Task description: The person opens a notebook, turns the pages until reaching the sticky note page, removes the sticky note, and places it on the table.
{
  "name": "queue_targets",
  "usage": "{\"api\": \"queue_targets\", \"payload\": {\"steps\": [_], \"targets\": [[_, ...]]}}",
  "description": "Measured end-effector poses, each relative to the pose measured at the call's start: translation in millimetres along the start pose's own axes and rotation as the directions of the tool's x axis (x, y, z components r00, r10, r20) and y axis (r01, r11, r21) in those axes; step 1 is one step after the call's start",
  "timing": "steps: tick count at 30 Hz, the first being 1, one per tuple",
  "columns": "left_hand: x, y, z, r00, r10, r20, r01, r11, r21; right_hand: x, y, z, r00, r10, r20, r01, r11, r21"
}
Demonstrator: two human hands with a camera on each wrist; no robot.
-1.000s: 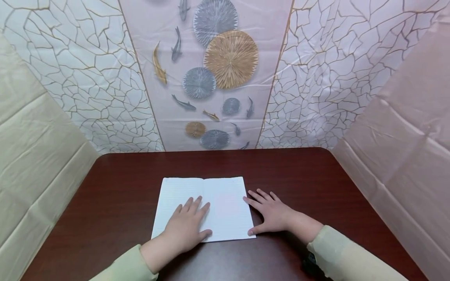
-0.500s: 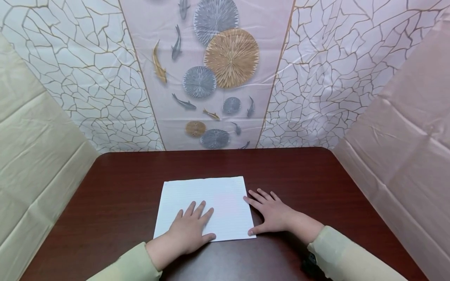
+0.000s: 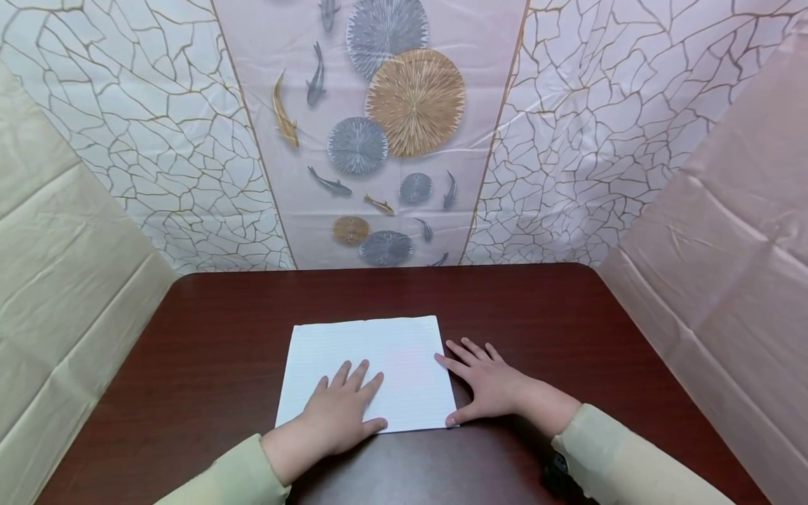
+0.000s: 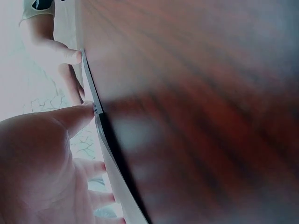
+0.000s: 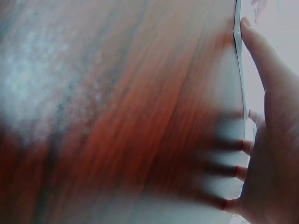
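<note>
An open notebook [image 3: 410, 337] with ruled white pages lies on the dark red-brown table. My left hand [image 3: 337, 417] rests flat on its left page and around the middle fold, fingers spread and thumb near the front edge. At the notebook's right edge is my right hand [image 3: 492, 386], fingers spread. Its thumb and index fingertip touch the page border, while the other fingers lie on the table. In the left wrist view, my left thumb [image 4: 77, 116] sits on the notebook's edge. The right wrist view has my right hand [image 5: 275, 130] seen from the side.
A patterned backdrop [image 3: 404, 140] with fish and round leaf shapes hangs behind the table [image 3: 221, 301]. Pale cloth walls [image 3: 713, 259] close in on the left and right. Something black [image 3: 558, 477] shows under the right sleeve.
My left hand has shifted slightly right and toward me. The left page's far edge has come down a little, and the middle fold shows less. My right hand has stayed almost still.
</note>
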State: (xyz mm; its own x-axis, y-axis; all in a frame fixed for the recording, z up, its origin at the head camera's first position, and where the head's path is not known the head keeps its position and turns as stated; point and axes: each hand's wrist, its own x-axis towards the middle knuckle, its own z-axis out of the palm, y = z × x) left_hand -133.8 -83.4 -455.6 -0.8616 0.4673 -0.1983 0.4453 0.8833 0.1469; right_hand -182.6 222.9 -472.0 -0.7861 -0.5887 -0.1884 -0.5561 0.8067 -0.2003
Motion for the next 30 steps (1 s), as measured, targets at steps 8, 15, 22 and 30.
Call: {"api": "queue_targets", "payload": {"steps": [8, 15, 22, 30], "targets": [[0.5, 0.5, -1.1, 1.0, -0.003, -0.003, 0.003, 1.0, 0.004, 1.1, -2.9, -0.2, 1.0, 0.031, -0.003, -0.031, 1.0, 0.003], [-0.6, 0.9, -2.3, 1.0, 0.0, -0.009, 0.0, 1.0, 0.005, 3.3, -3.3, 2.0, 0.999, 0.046, -0.02, -0.046, 0.999, -0.017], [-1.4, 1.9, -1.3, 0.999, 0.012, -0.033, -0.011, 0.999, 0.04, 3.3, -4.2, 2.4, 0.999, 0.049, -0.023, -0.049, 0.999, -0.018], [-1.0, 10.0, 2.8, 0.992, 0.048, -0.118, -0.042, 0.998, 0.053, 4.6, -4.4, 3.7, 0.998, 0.049, -0.033, -0.05, 0.999, -0.015]]}}
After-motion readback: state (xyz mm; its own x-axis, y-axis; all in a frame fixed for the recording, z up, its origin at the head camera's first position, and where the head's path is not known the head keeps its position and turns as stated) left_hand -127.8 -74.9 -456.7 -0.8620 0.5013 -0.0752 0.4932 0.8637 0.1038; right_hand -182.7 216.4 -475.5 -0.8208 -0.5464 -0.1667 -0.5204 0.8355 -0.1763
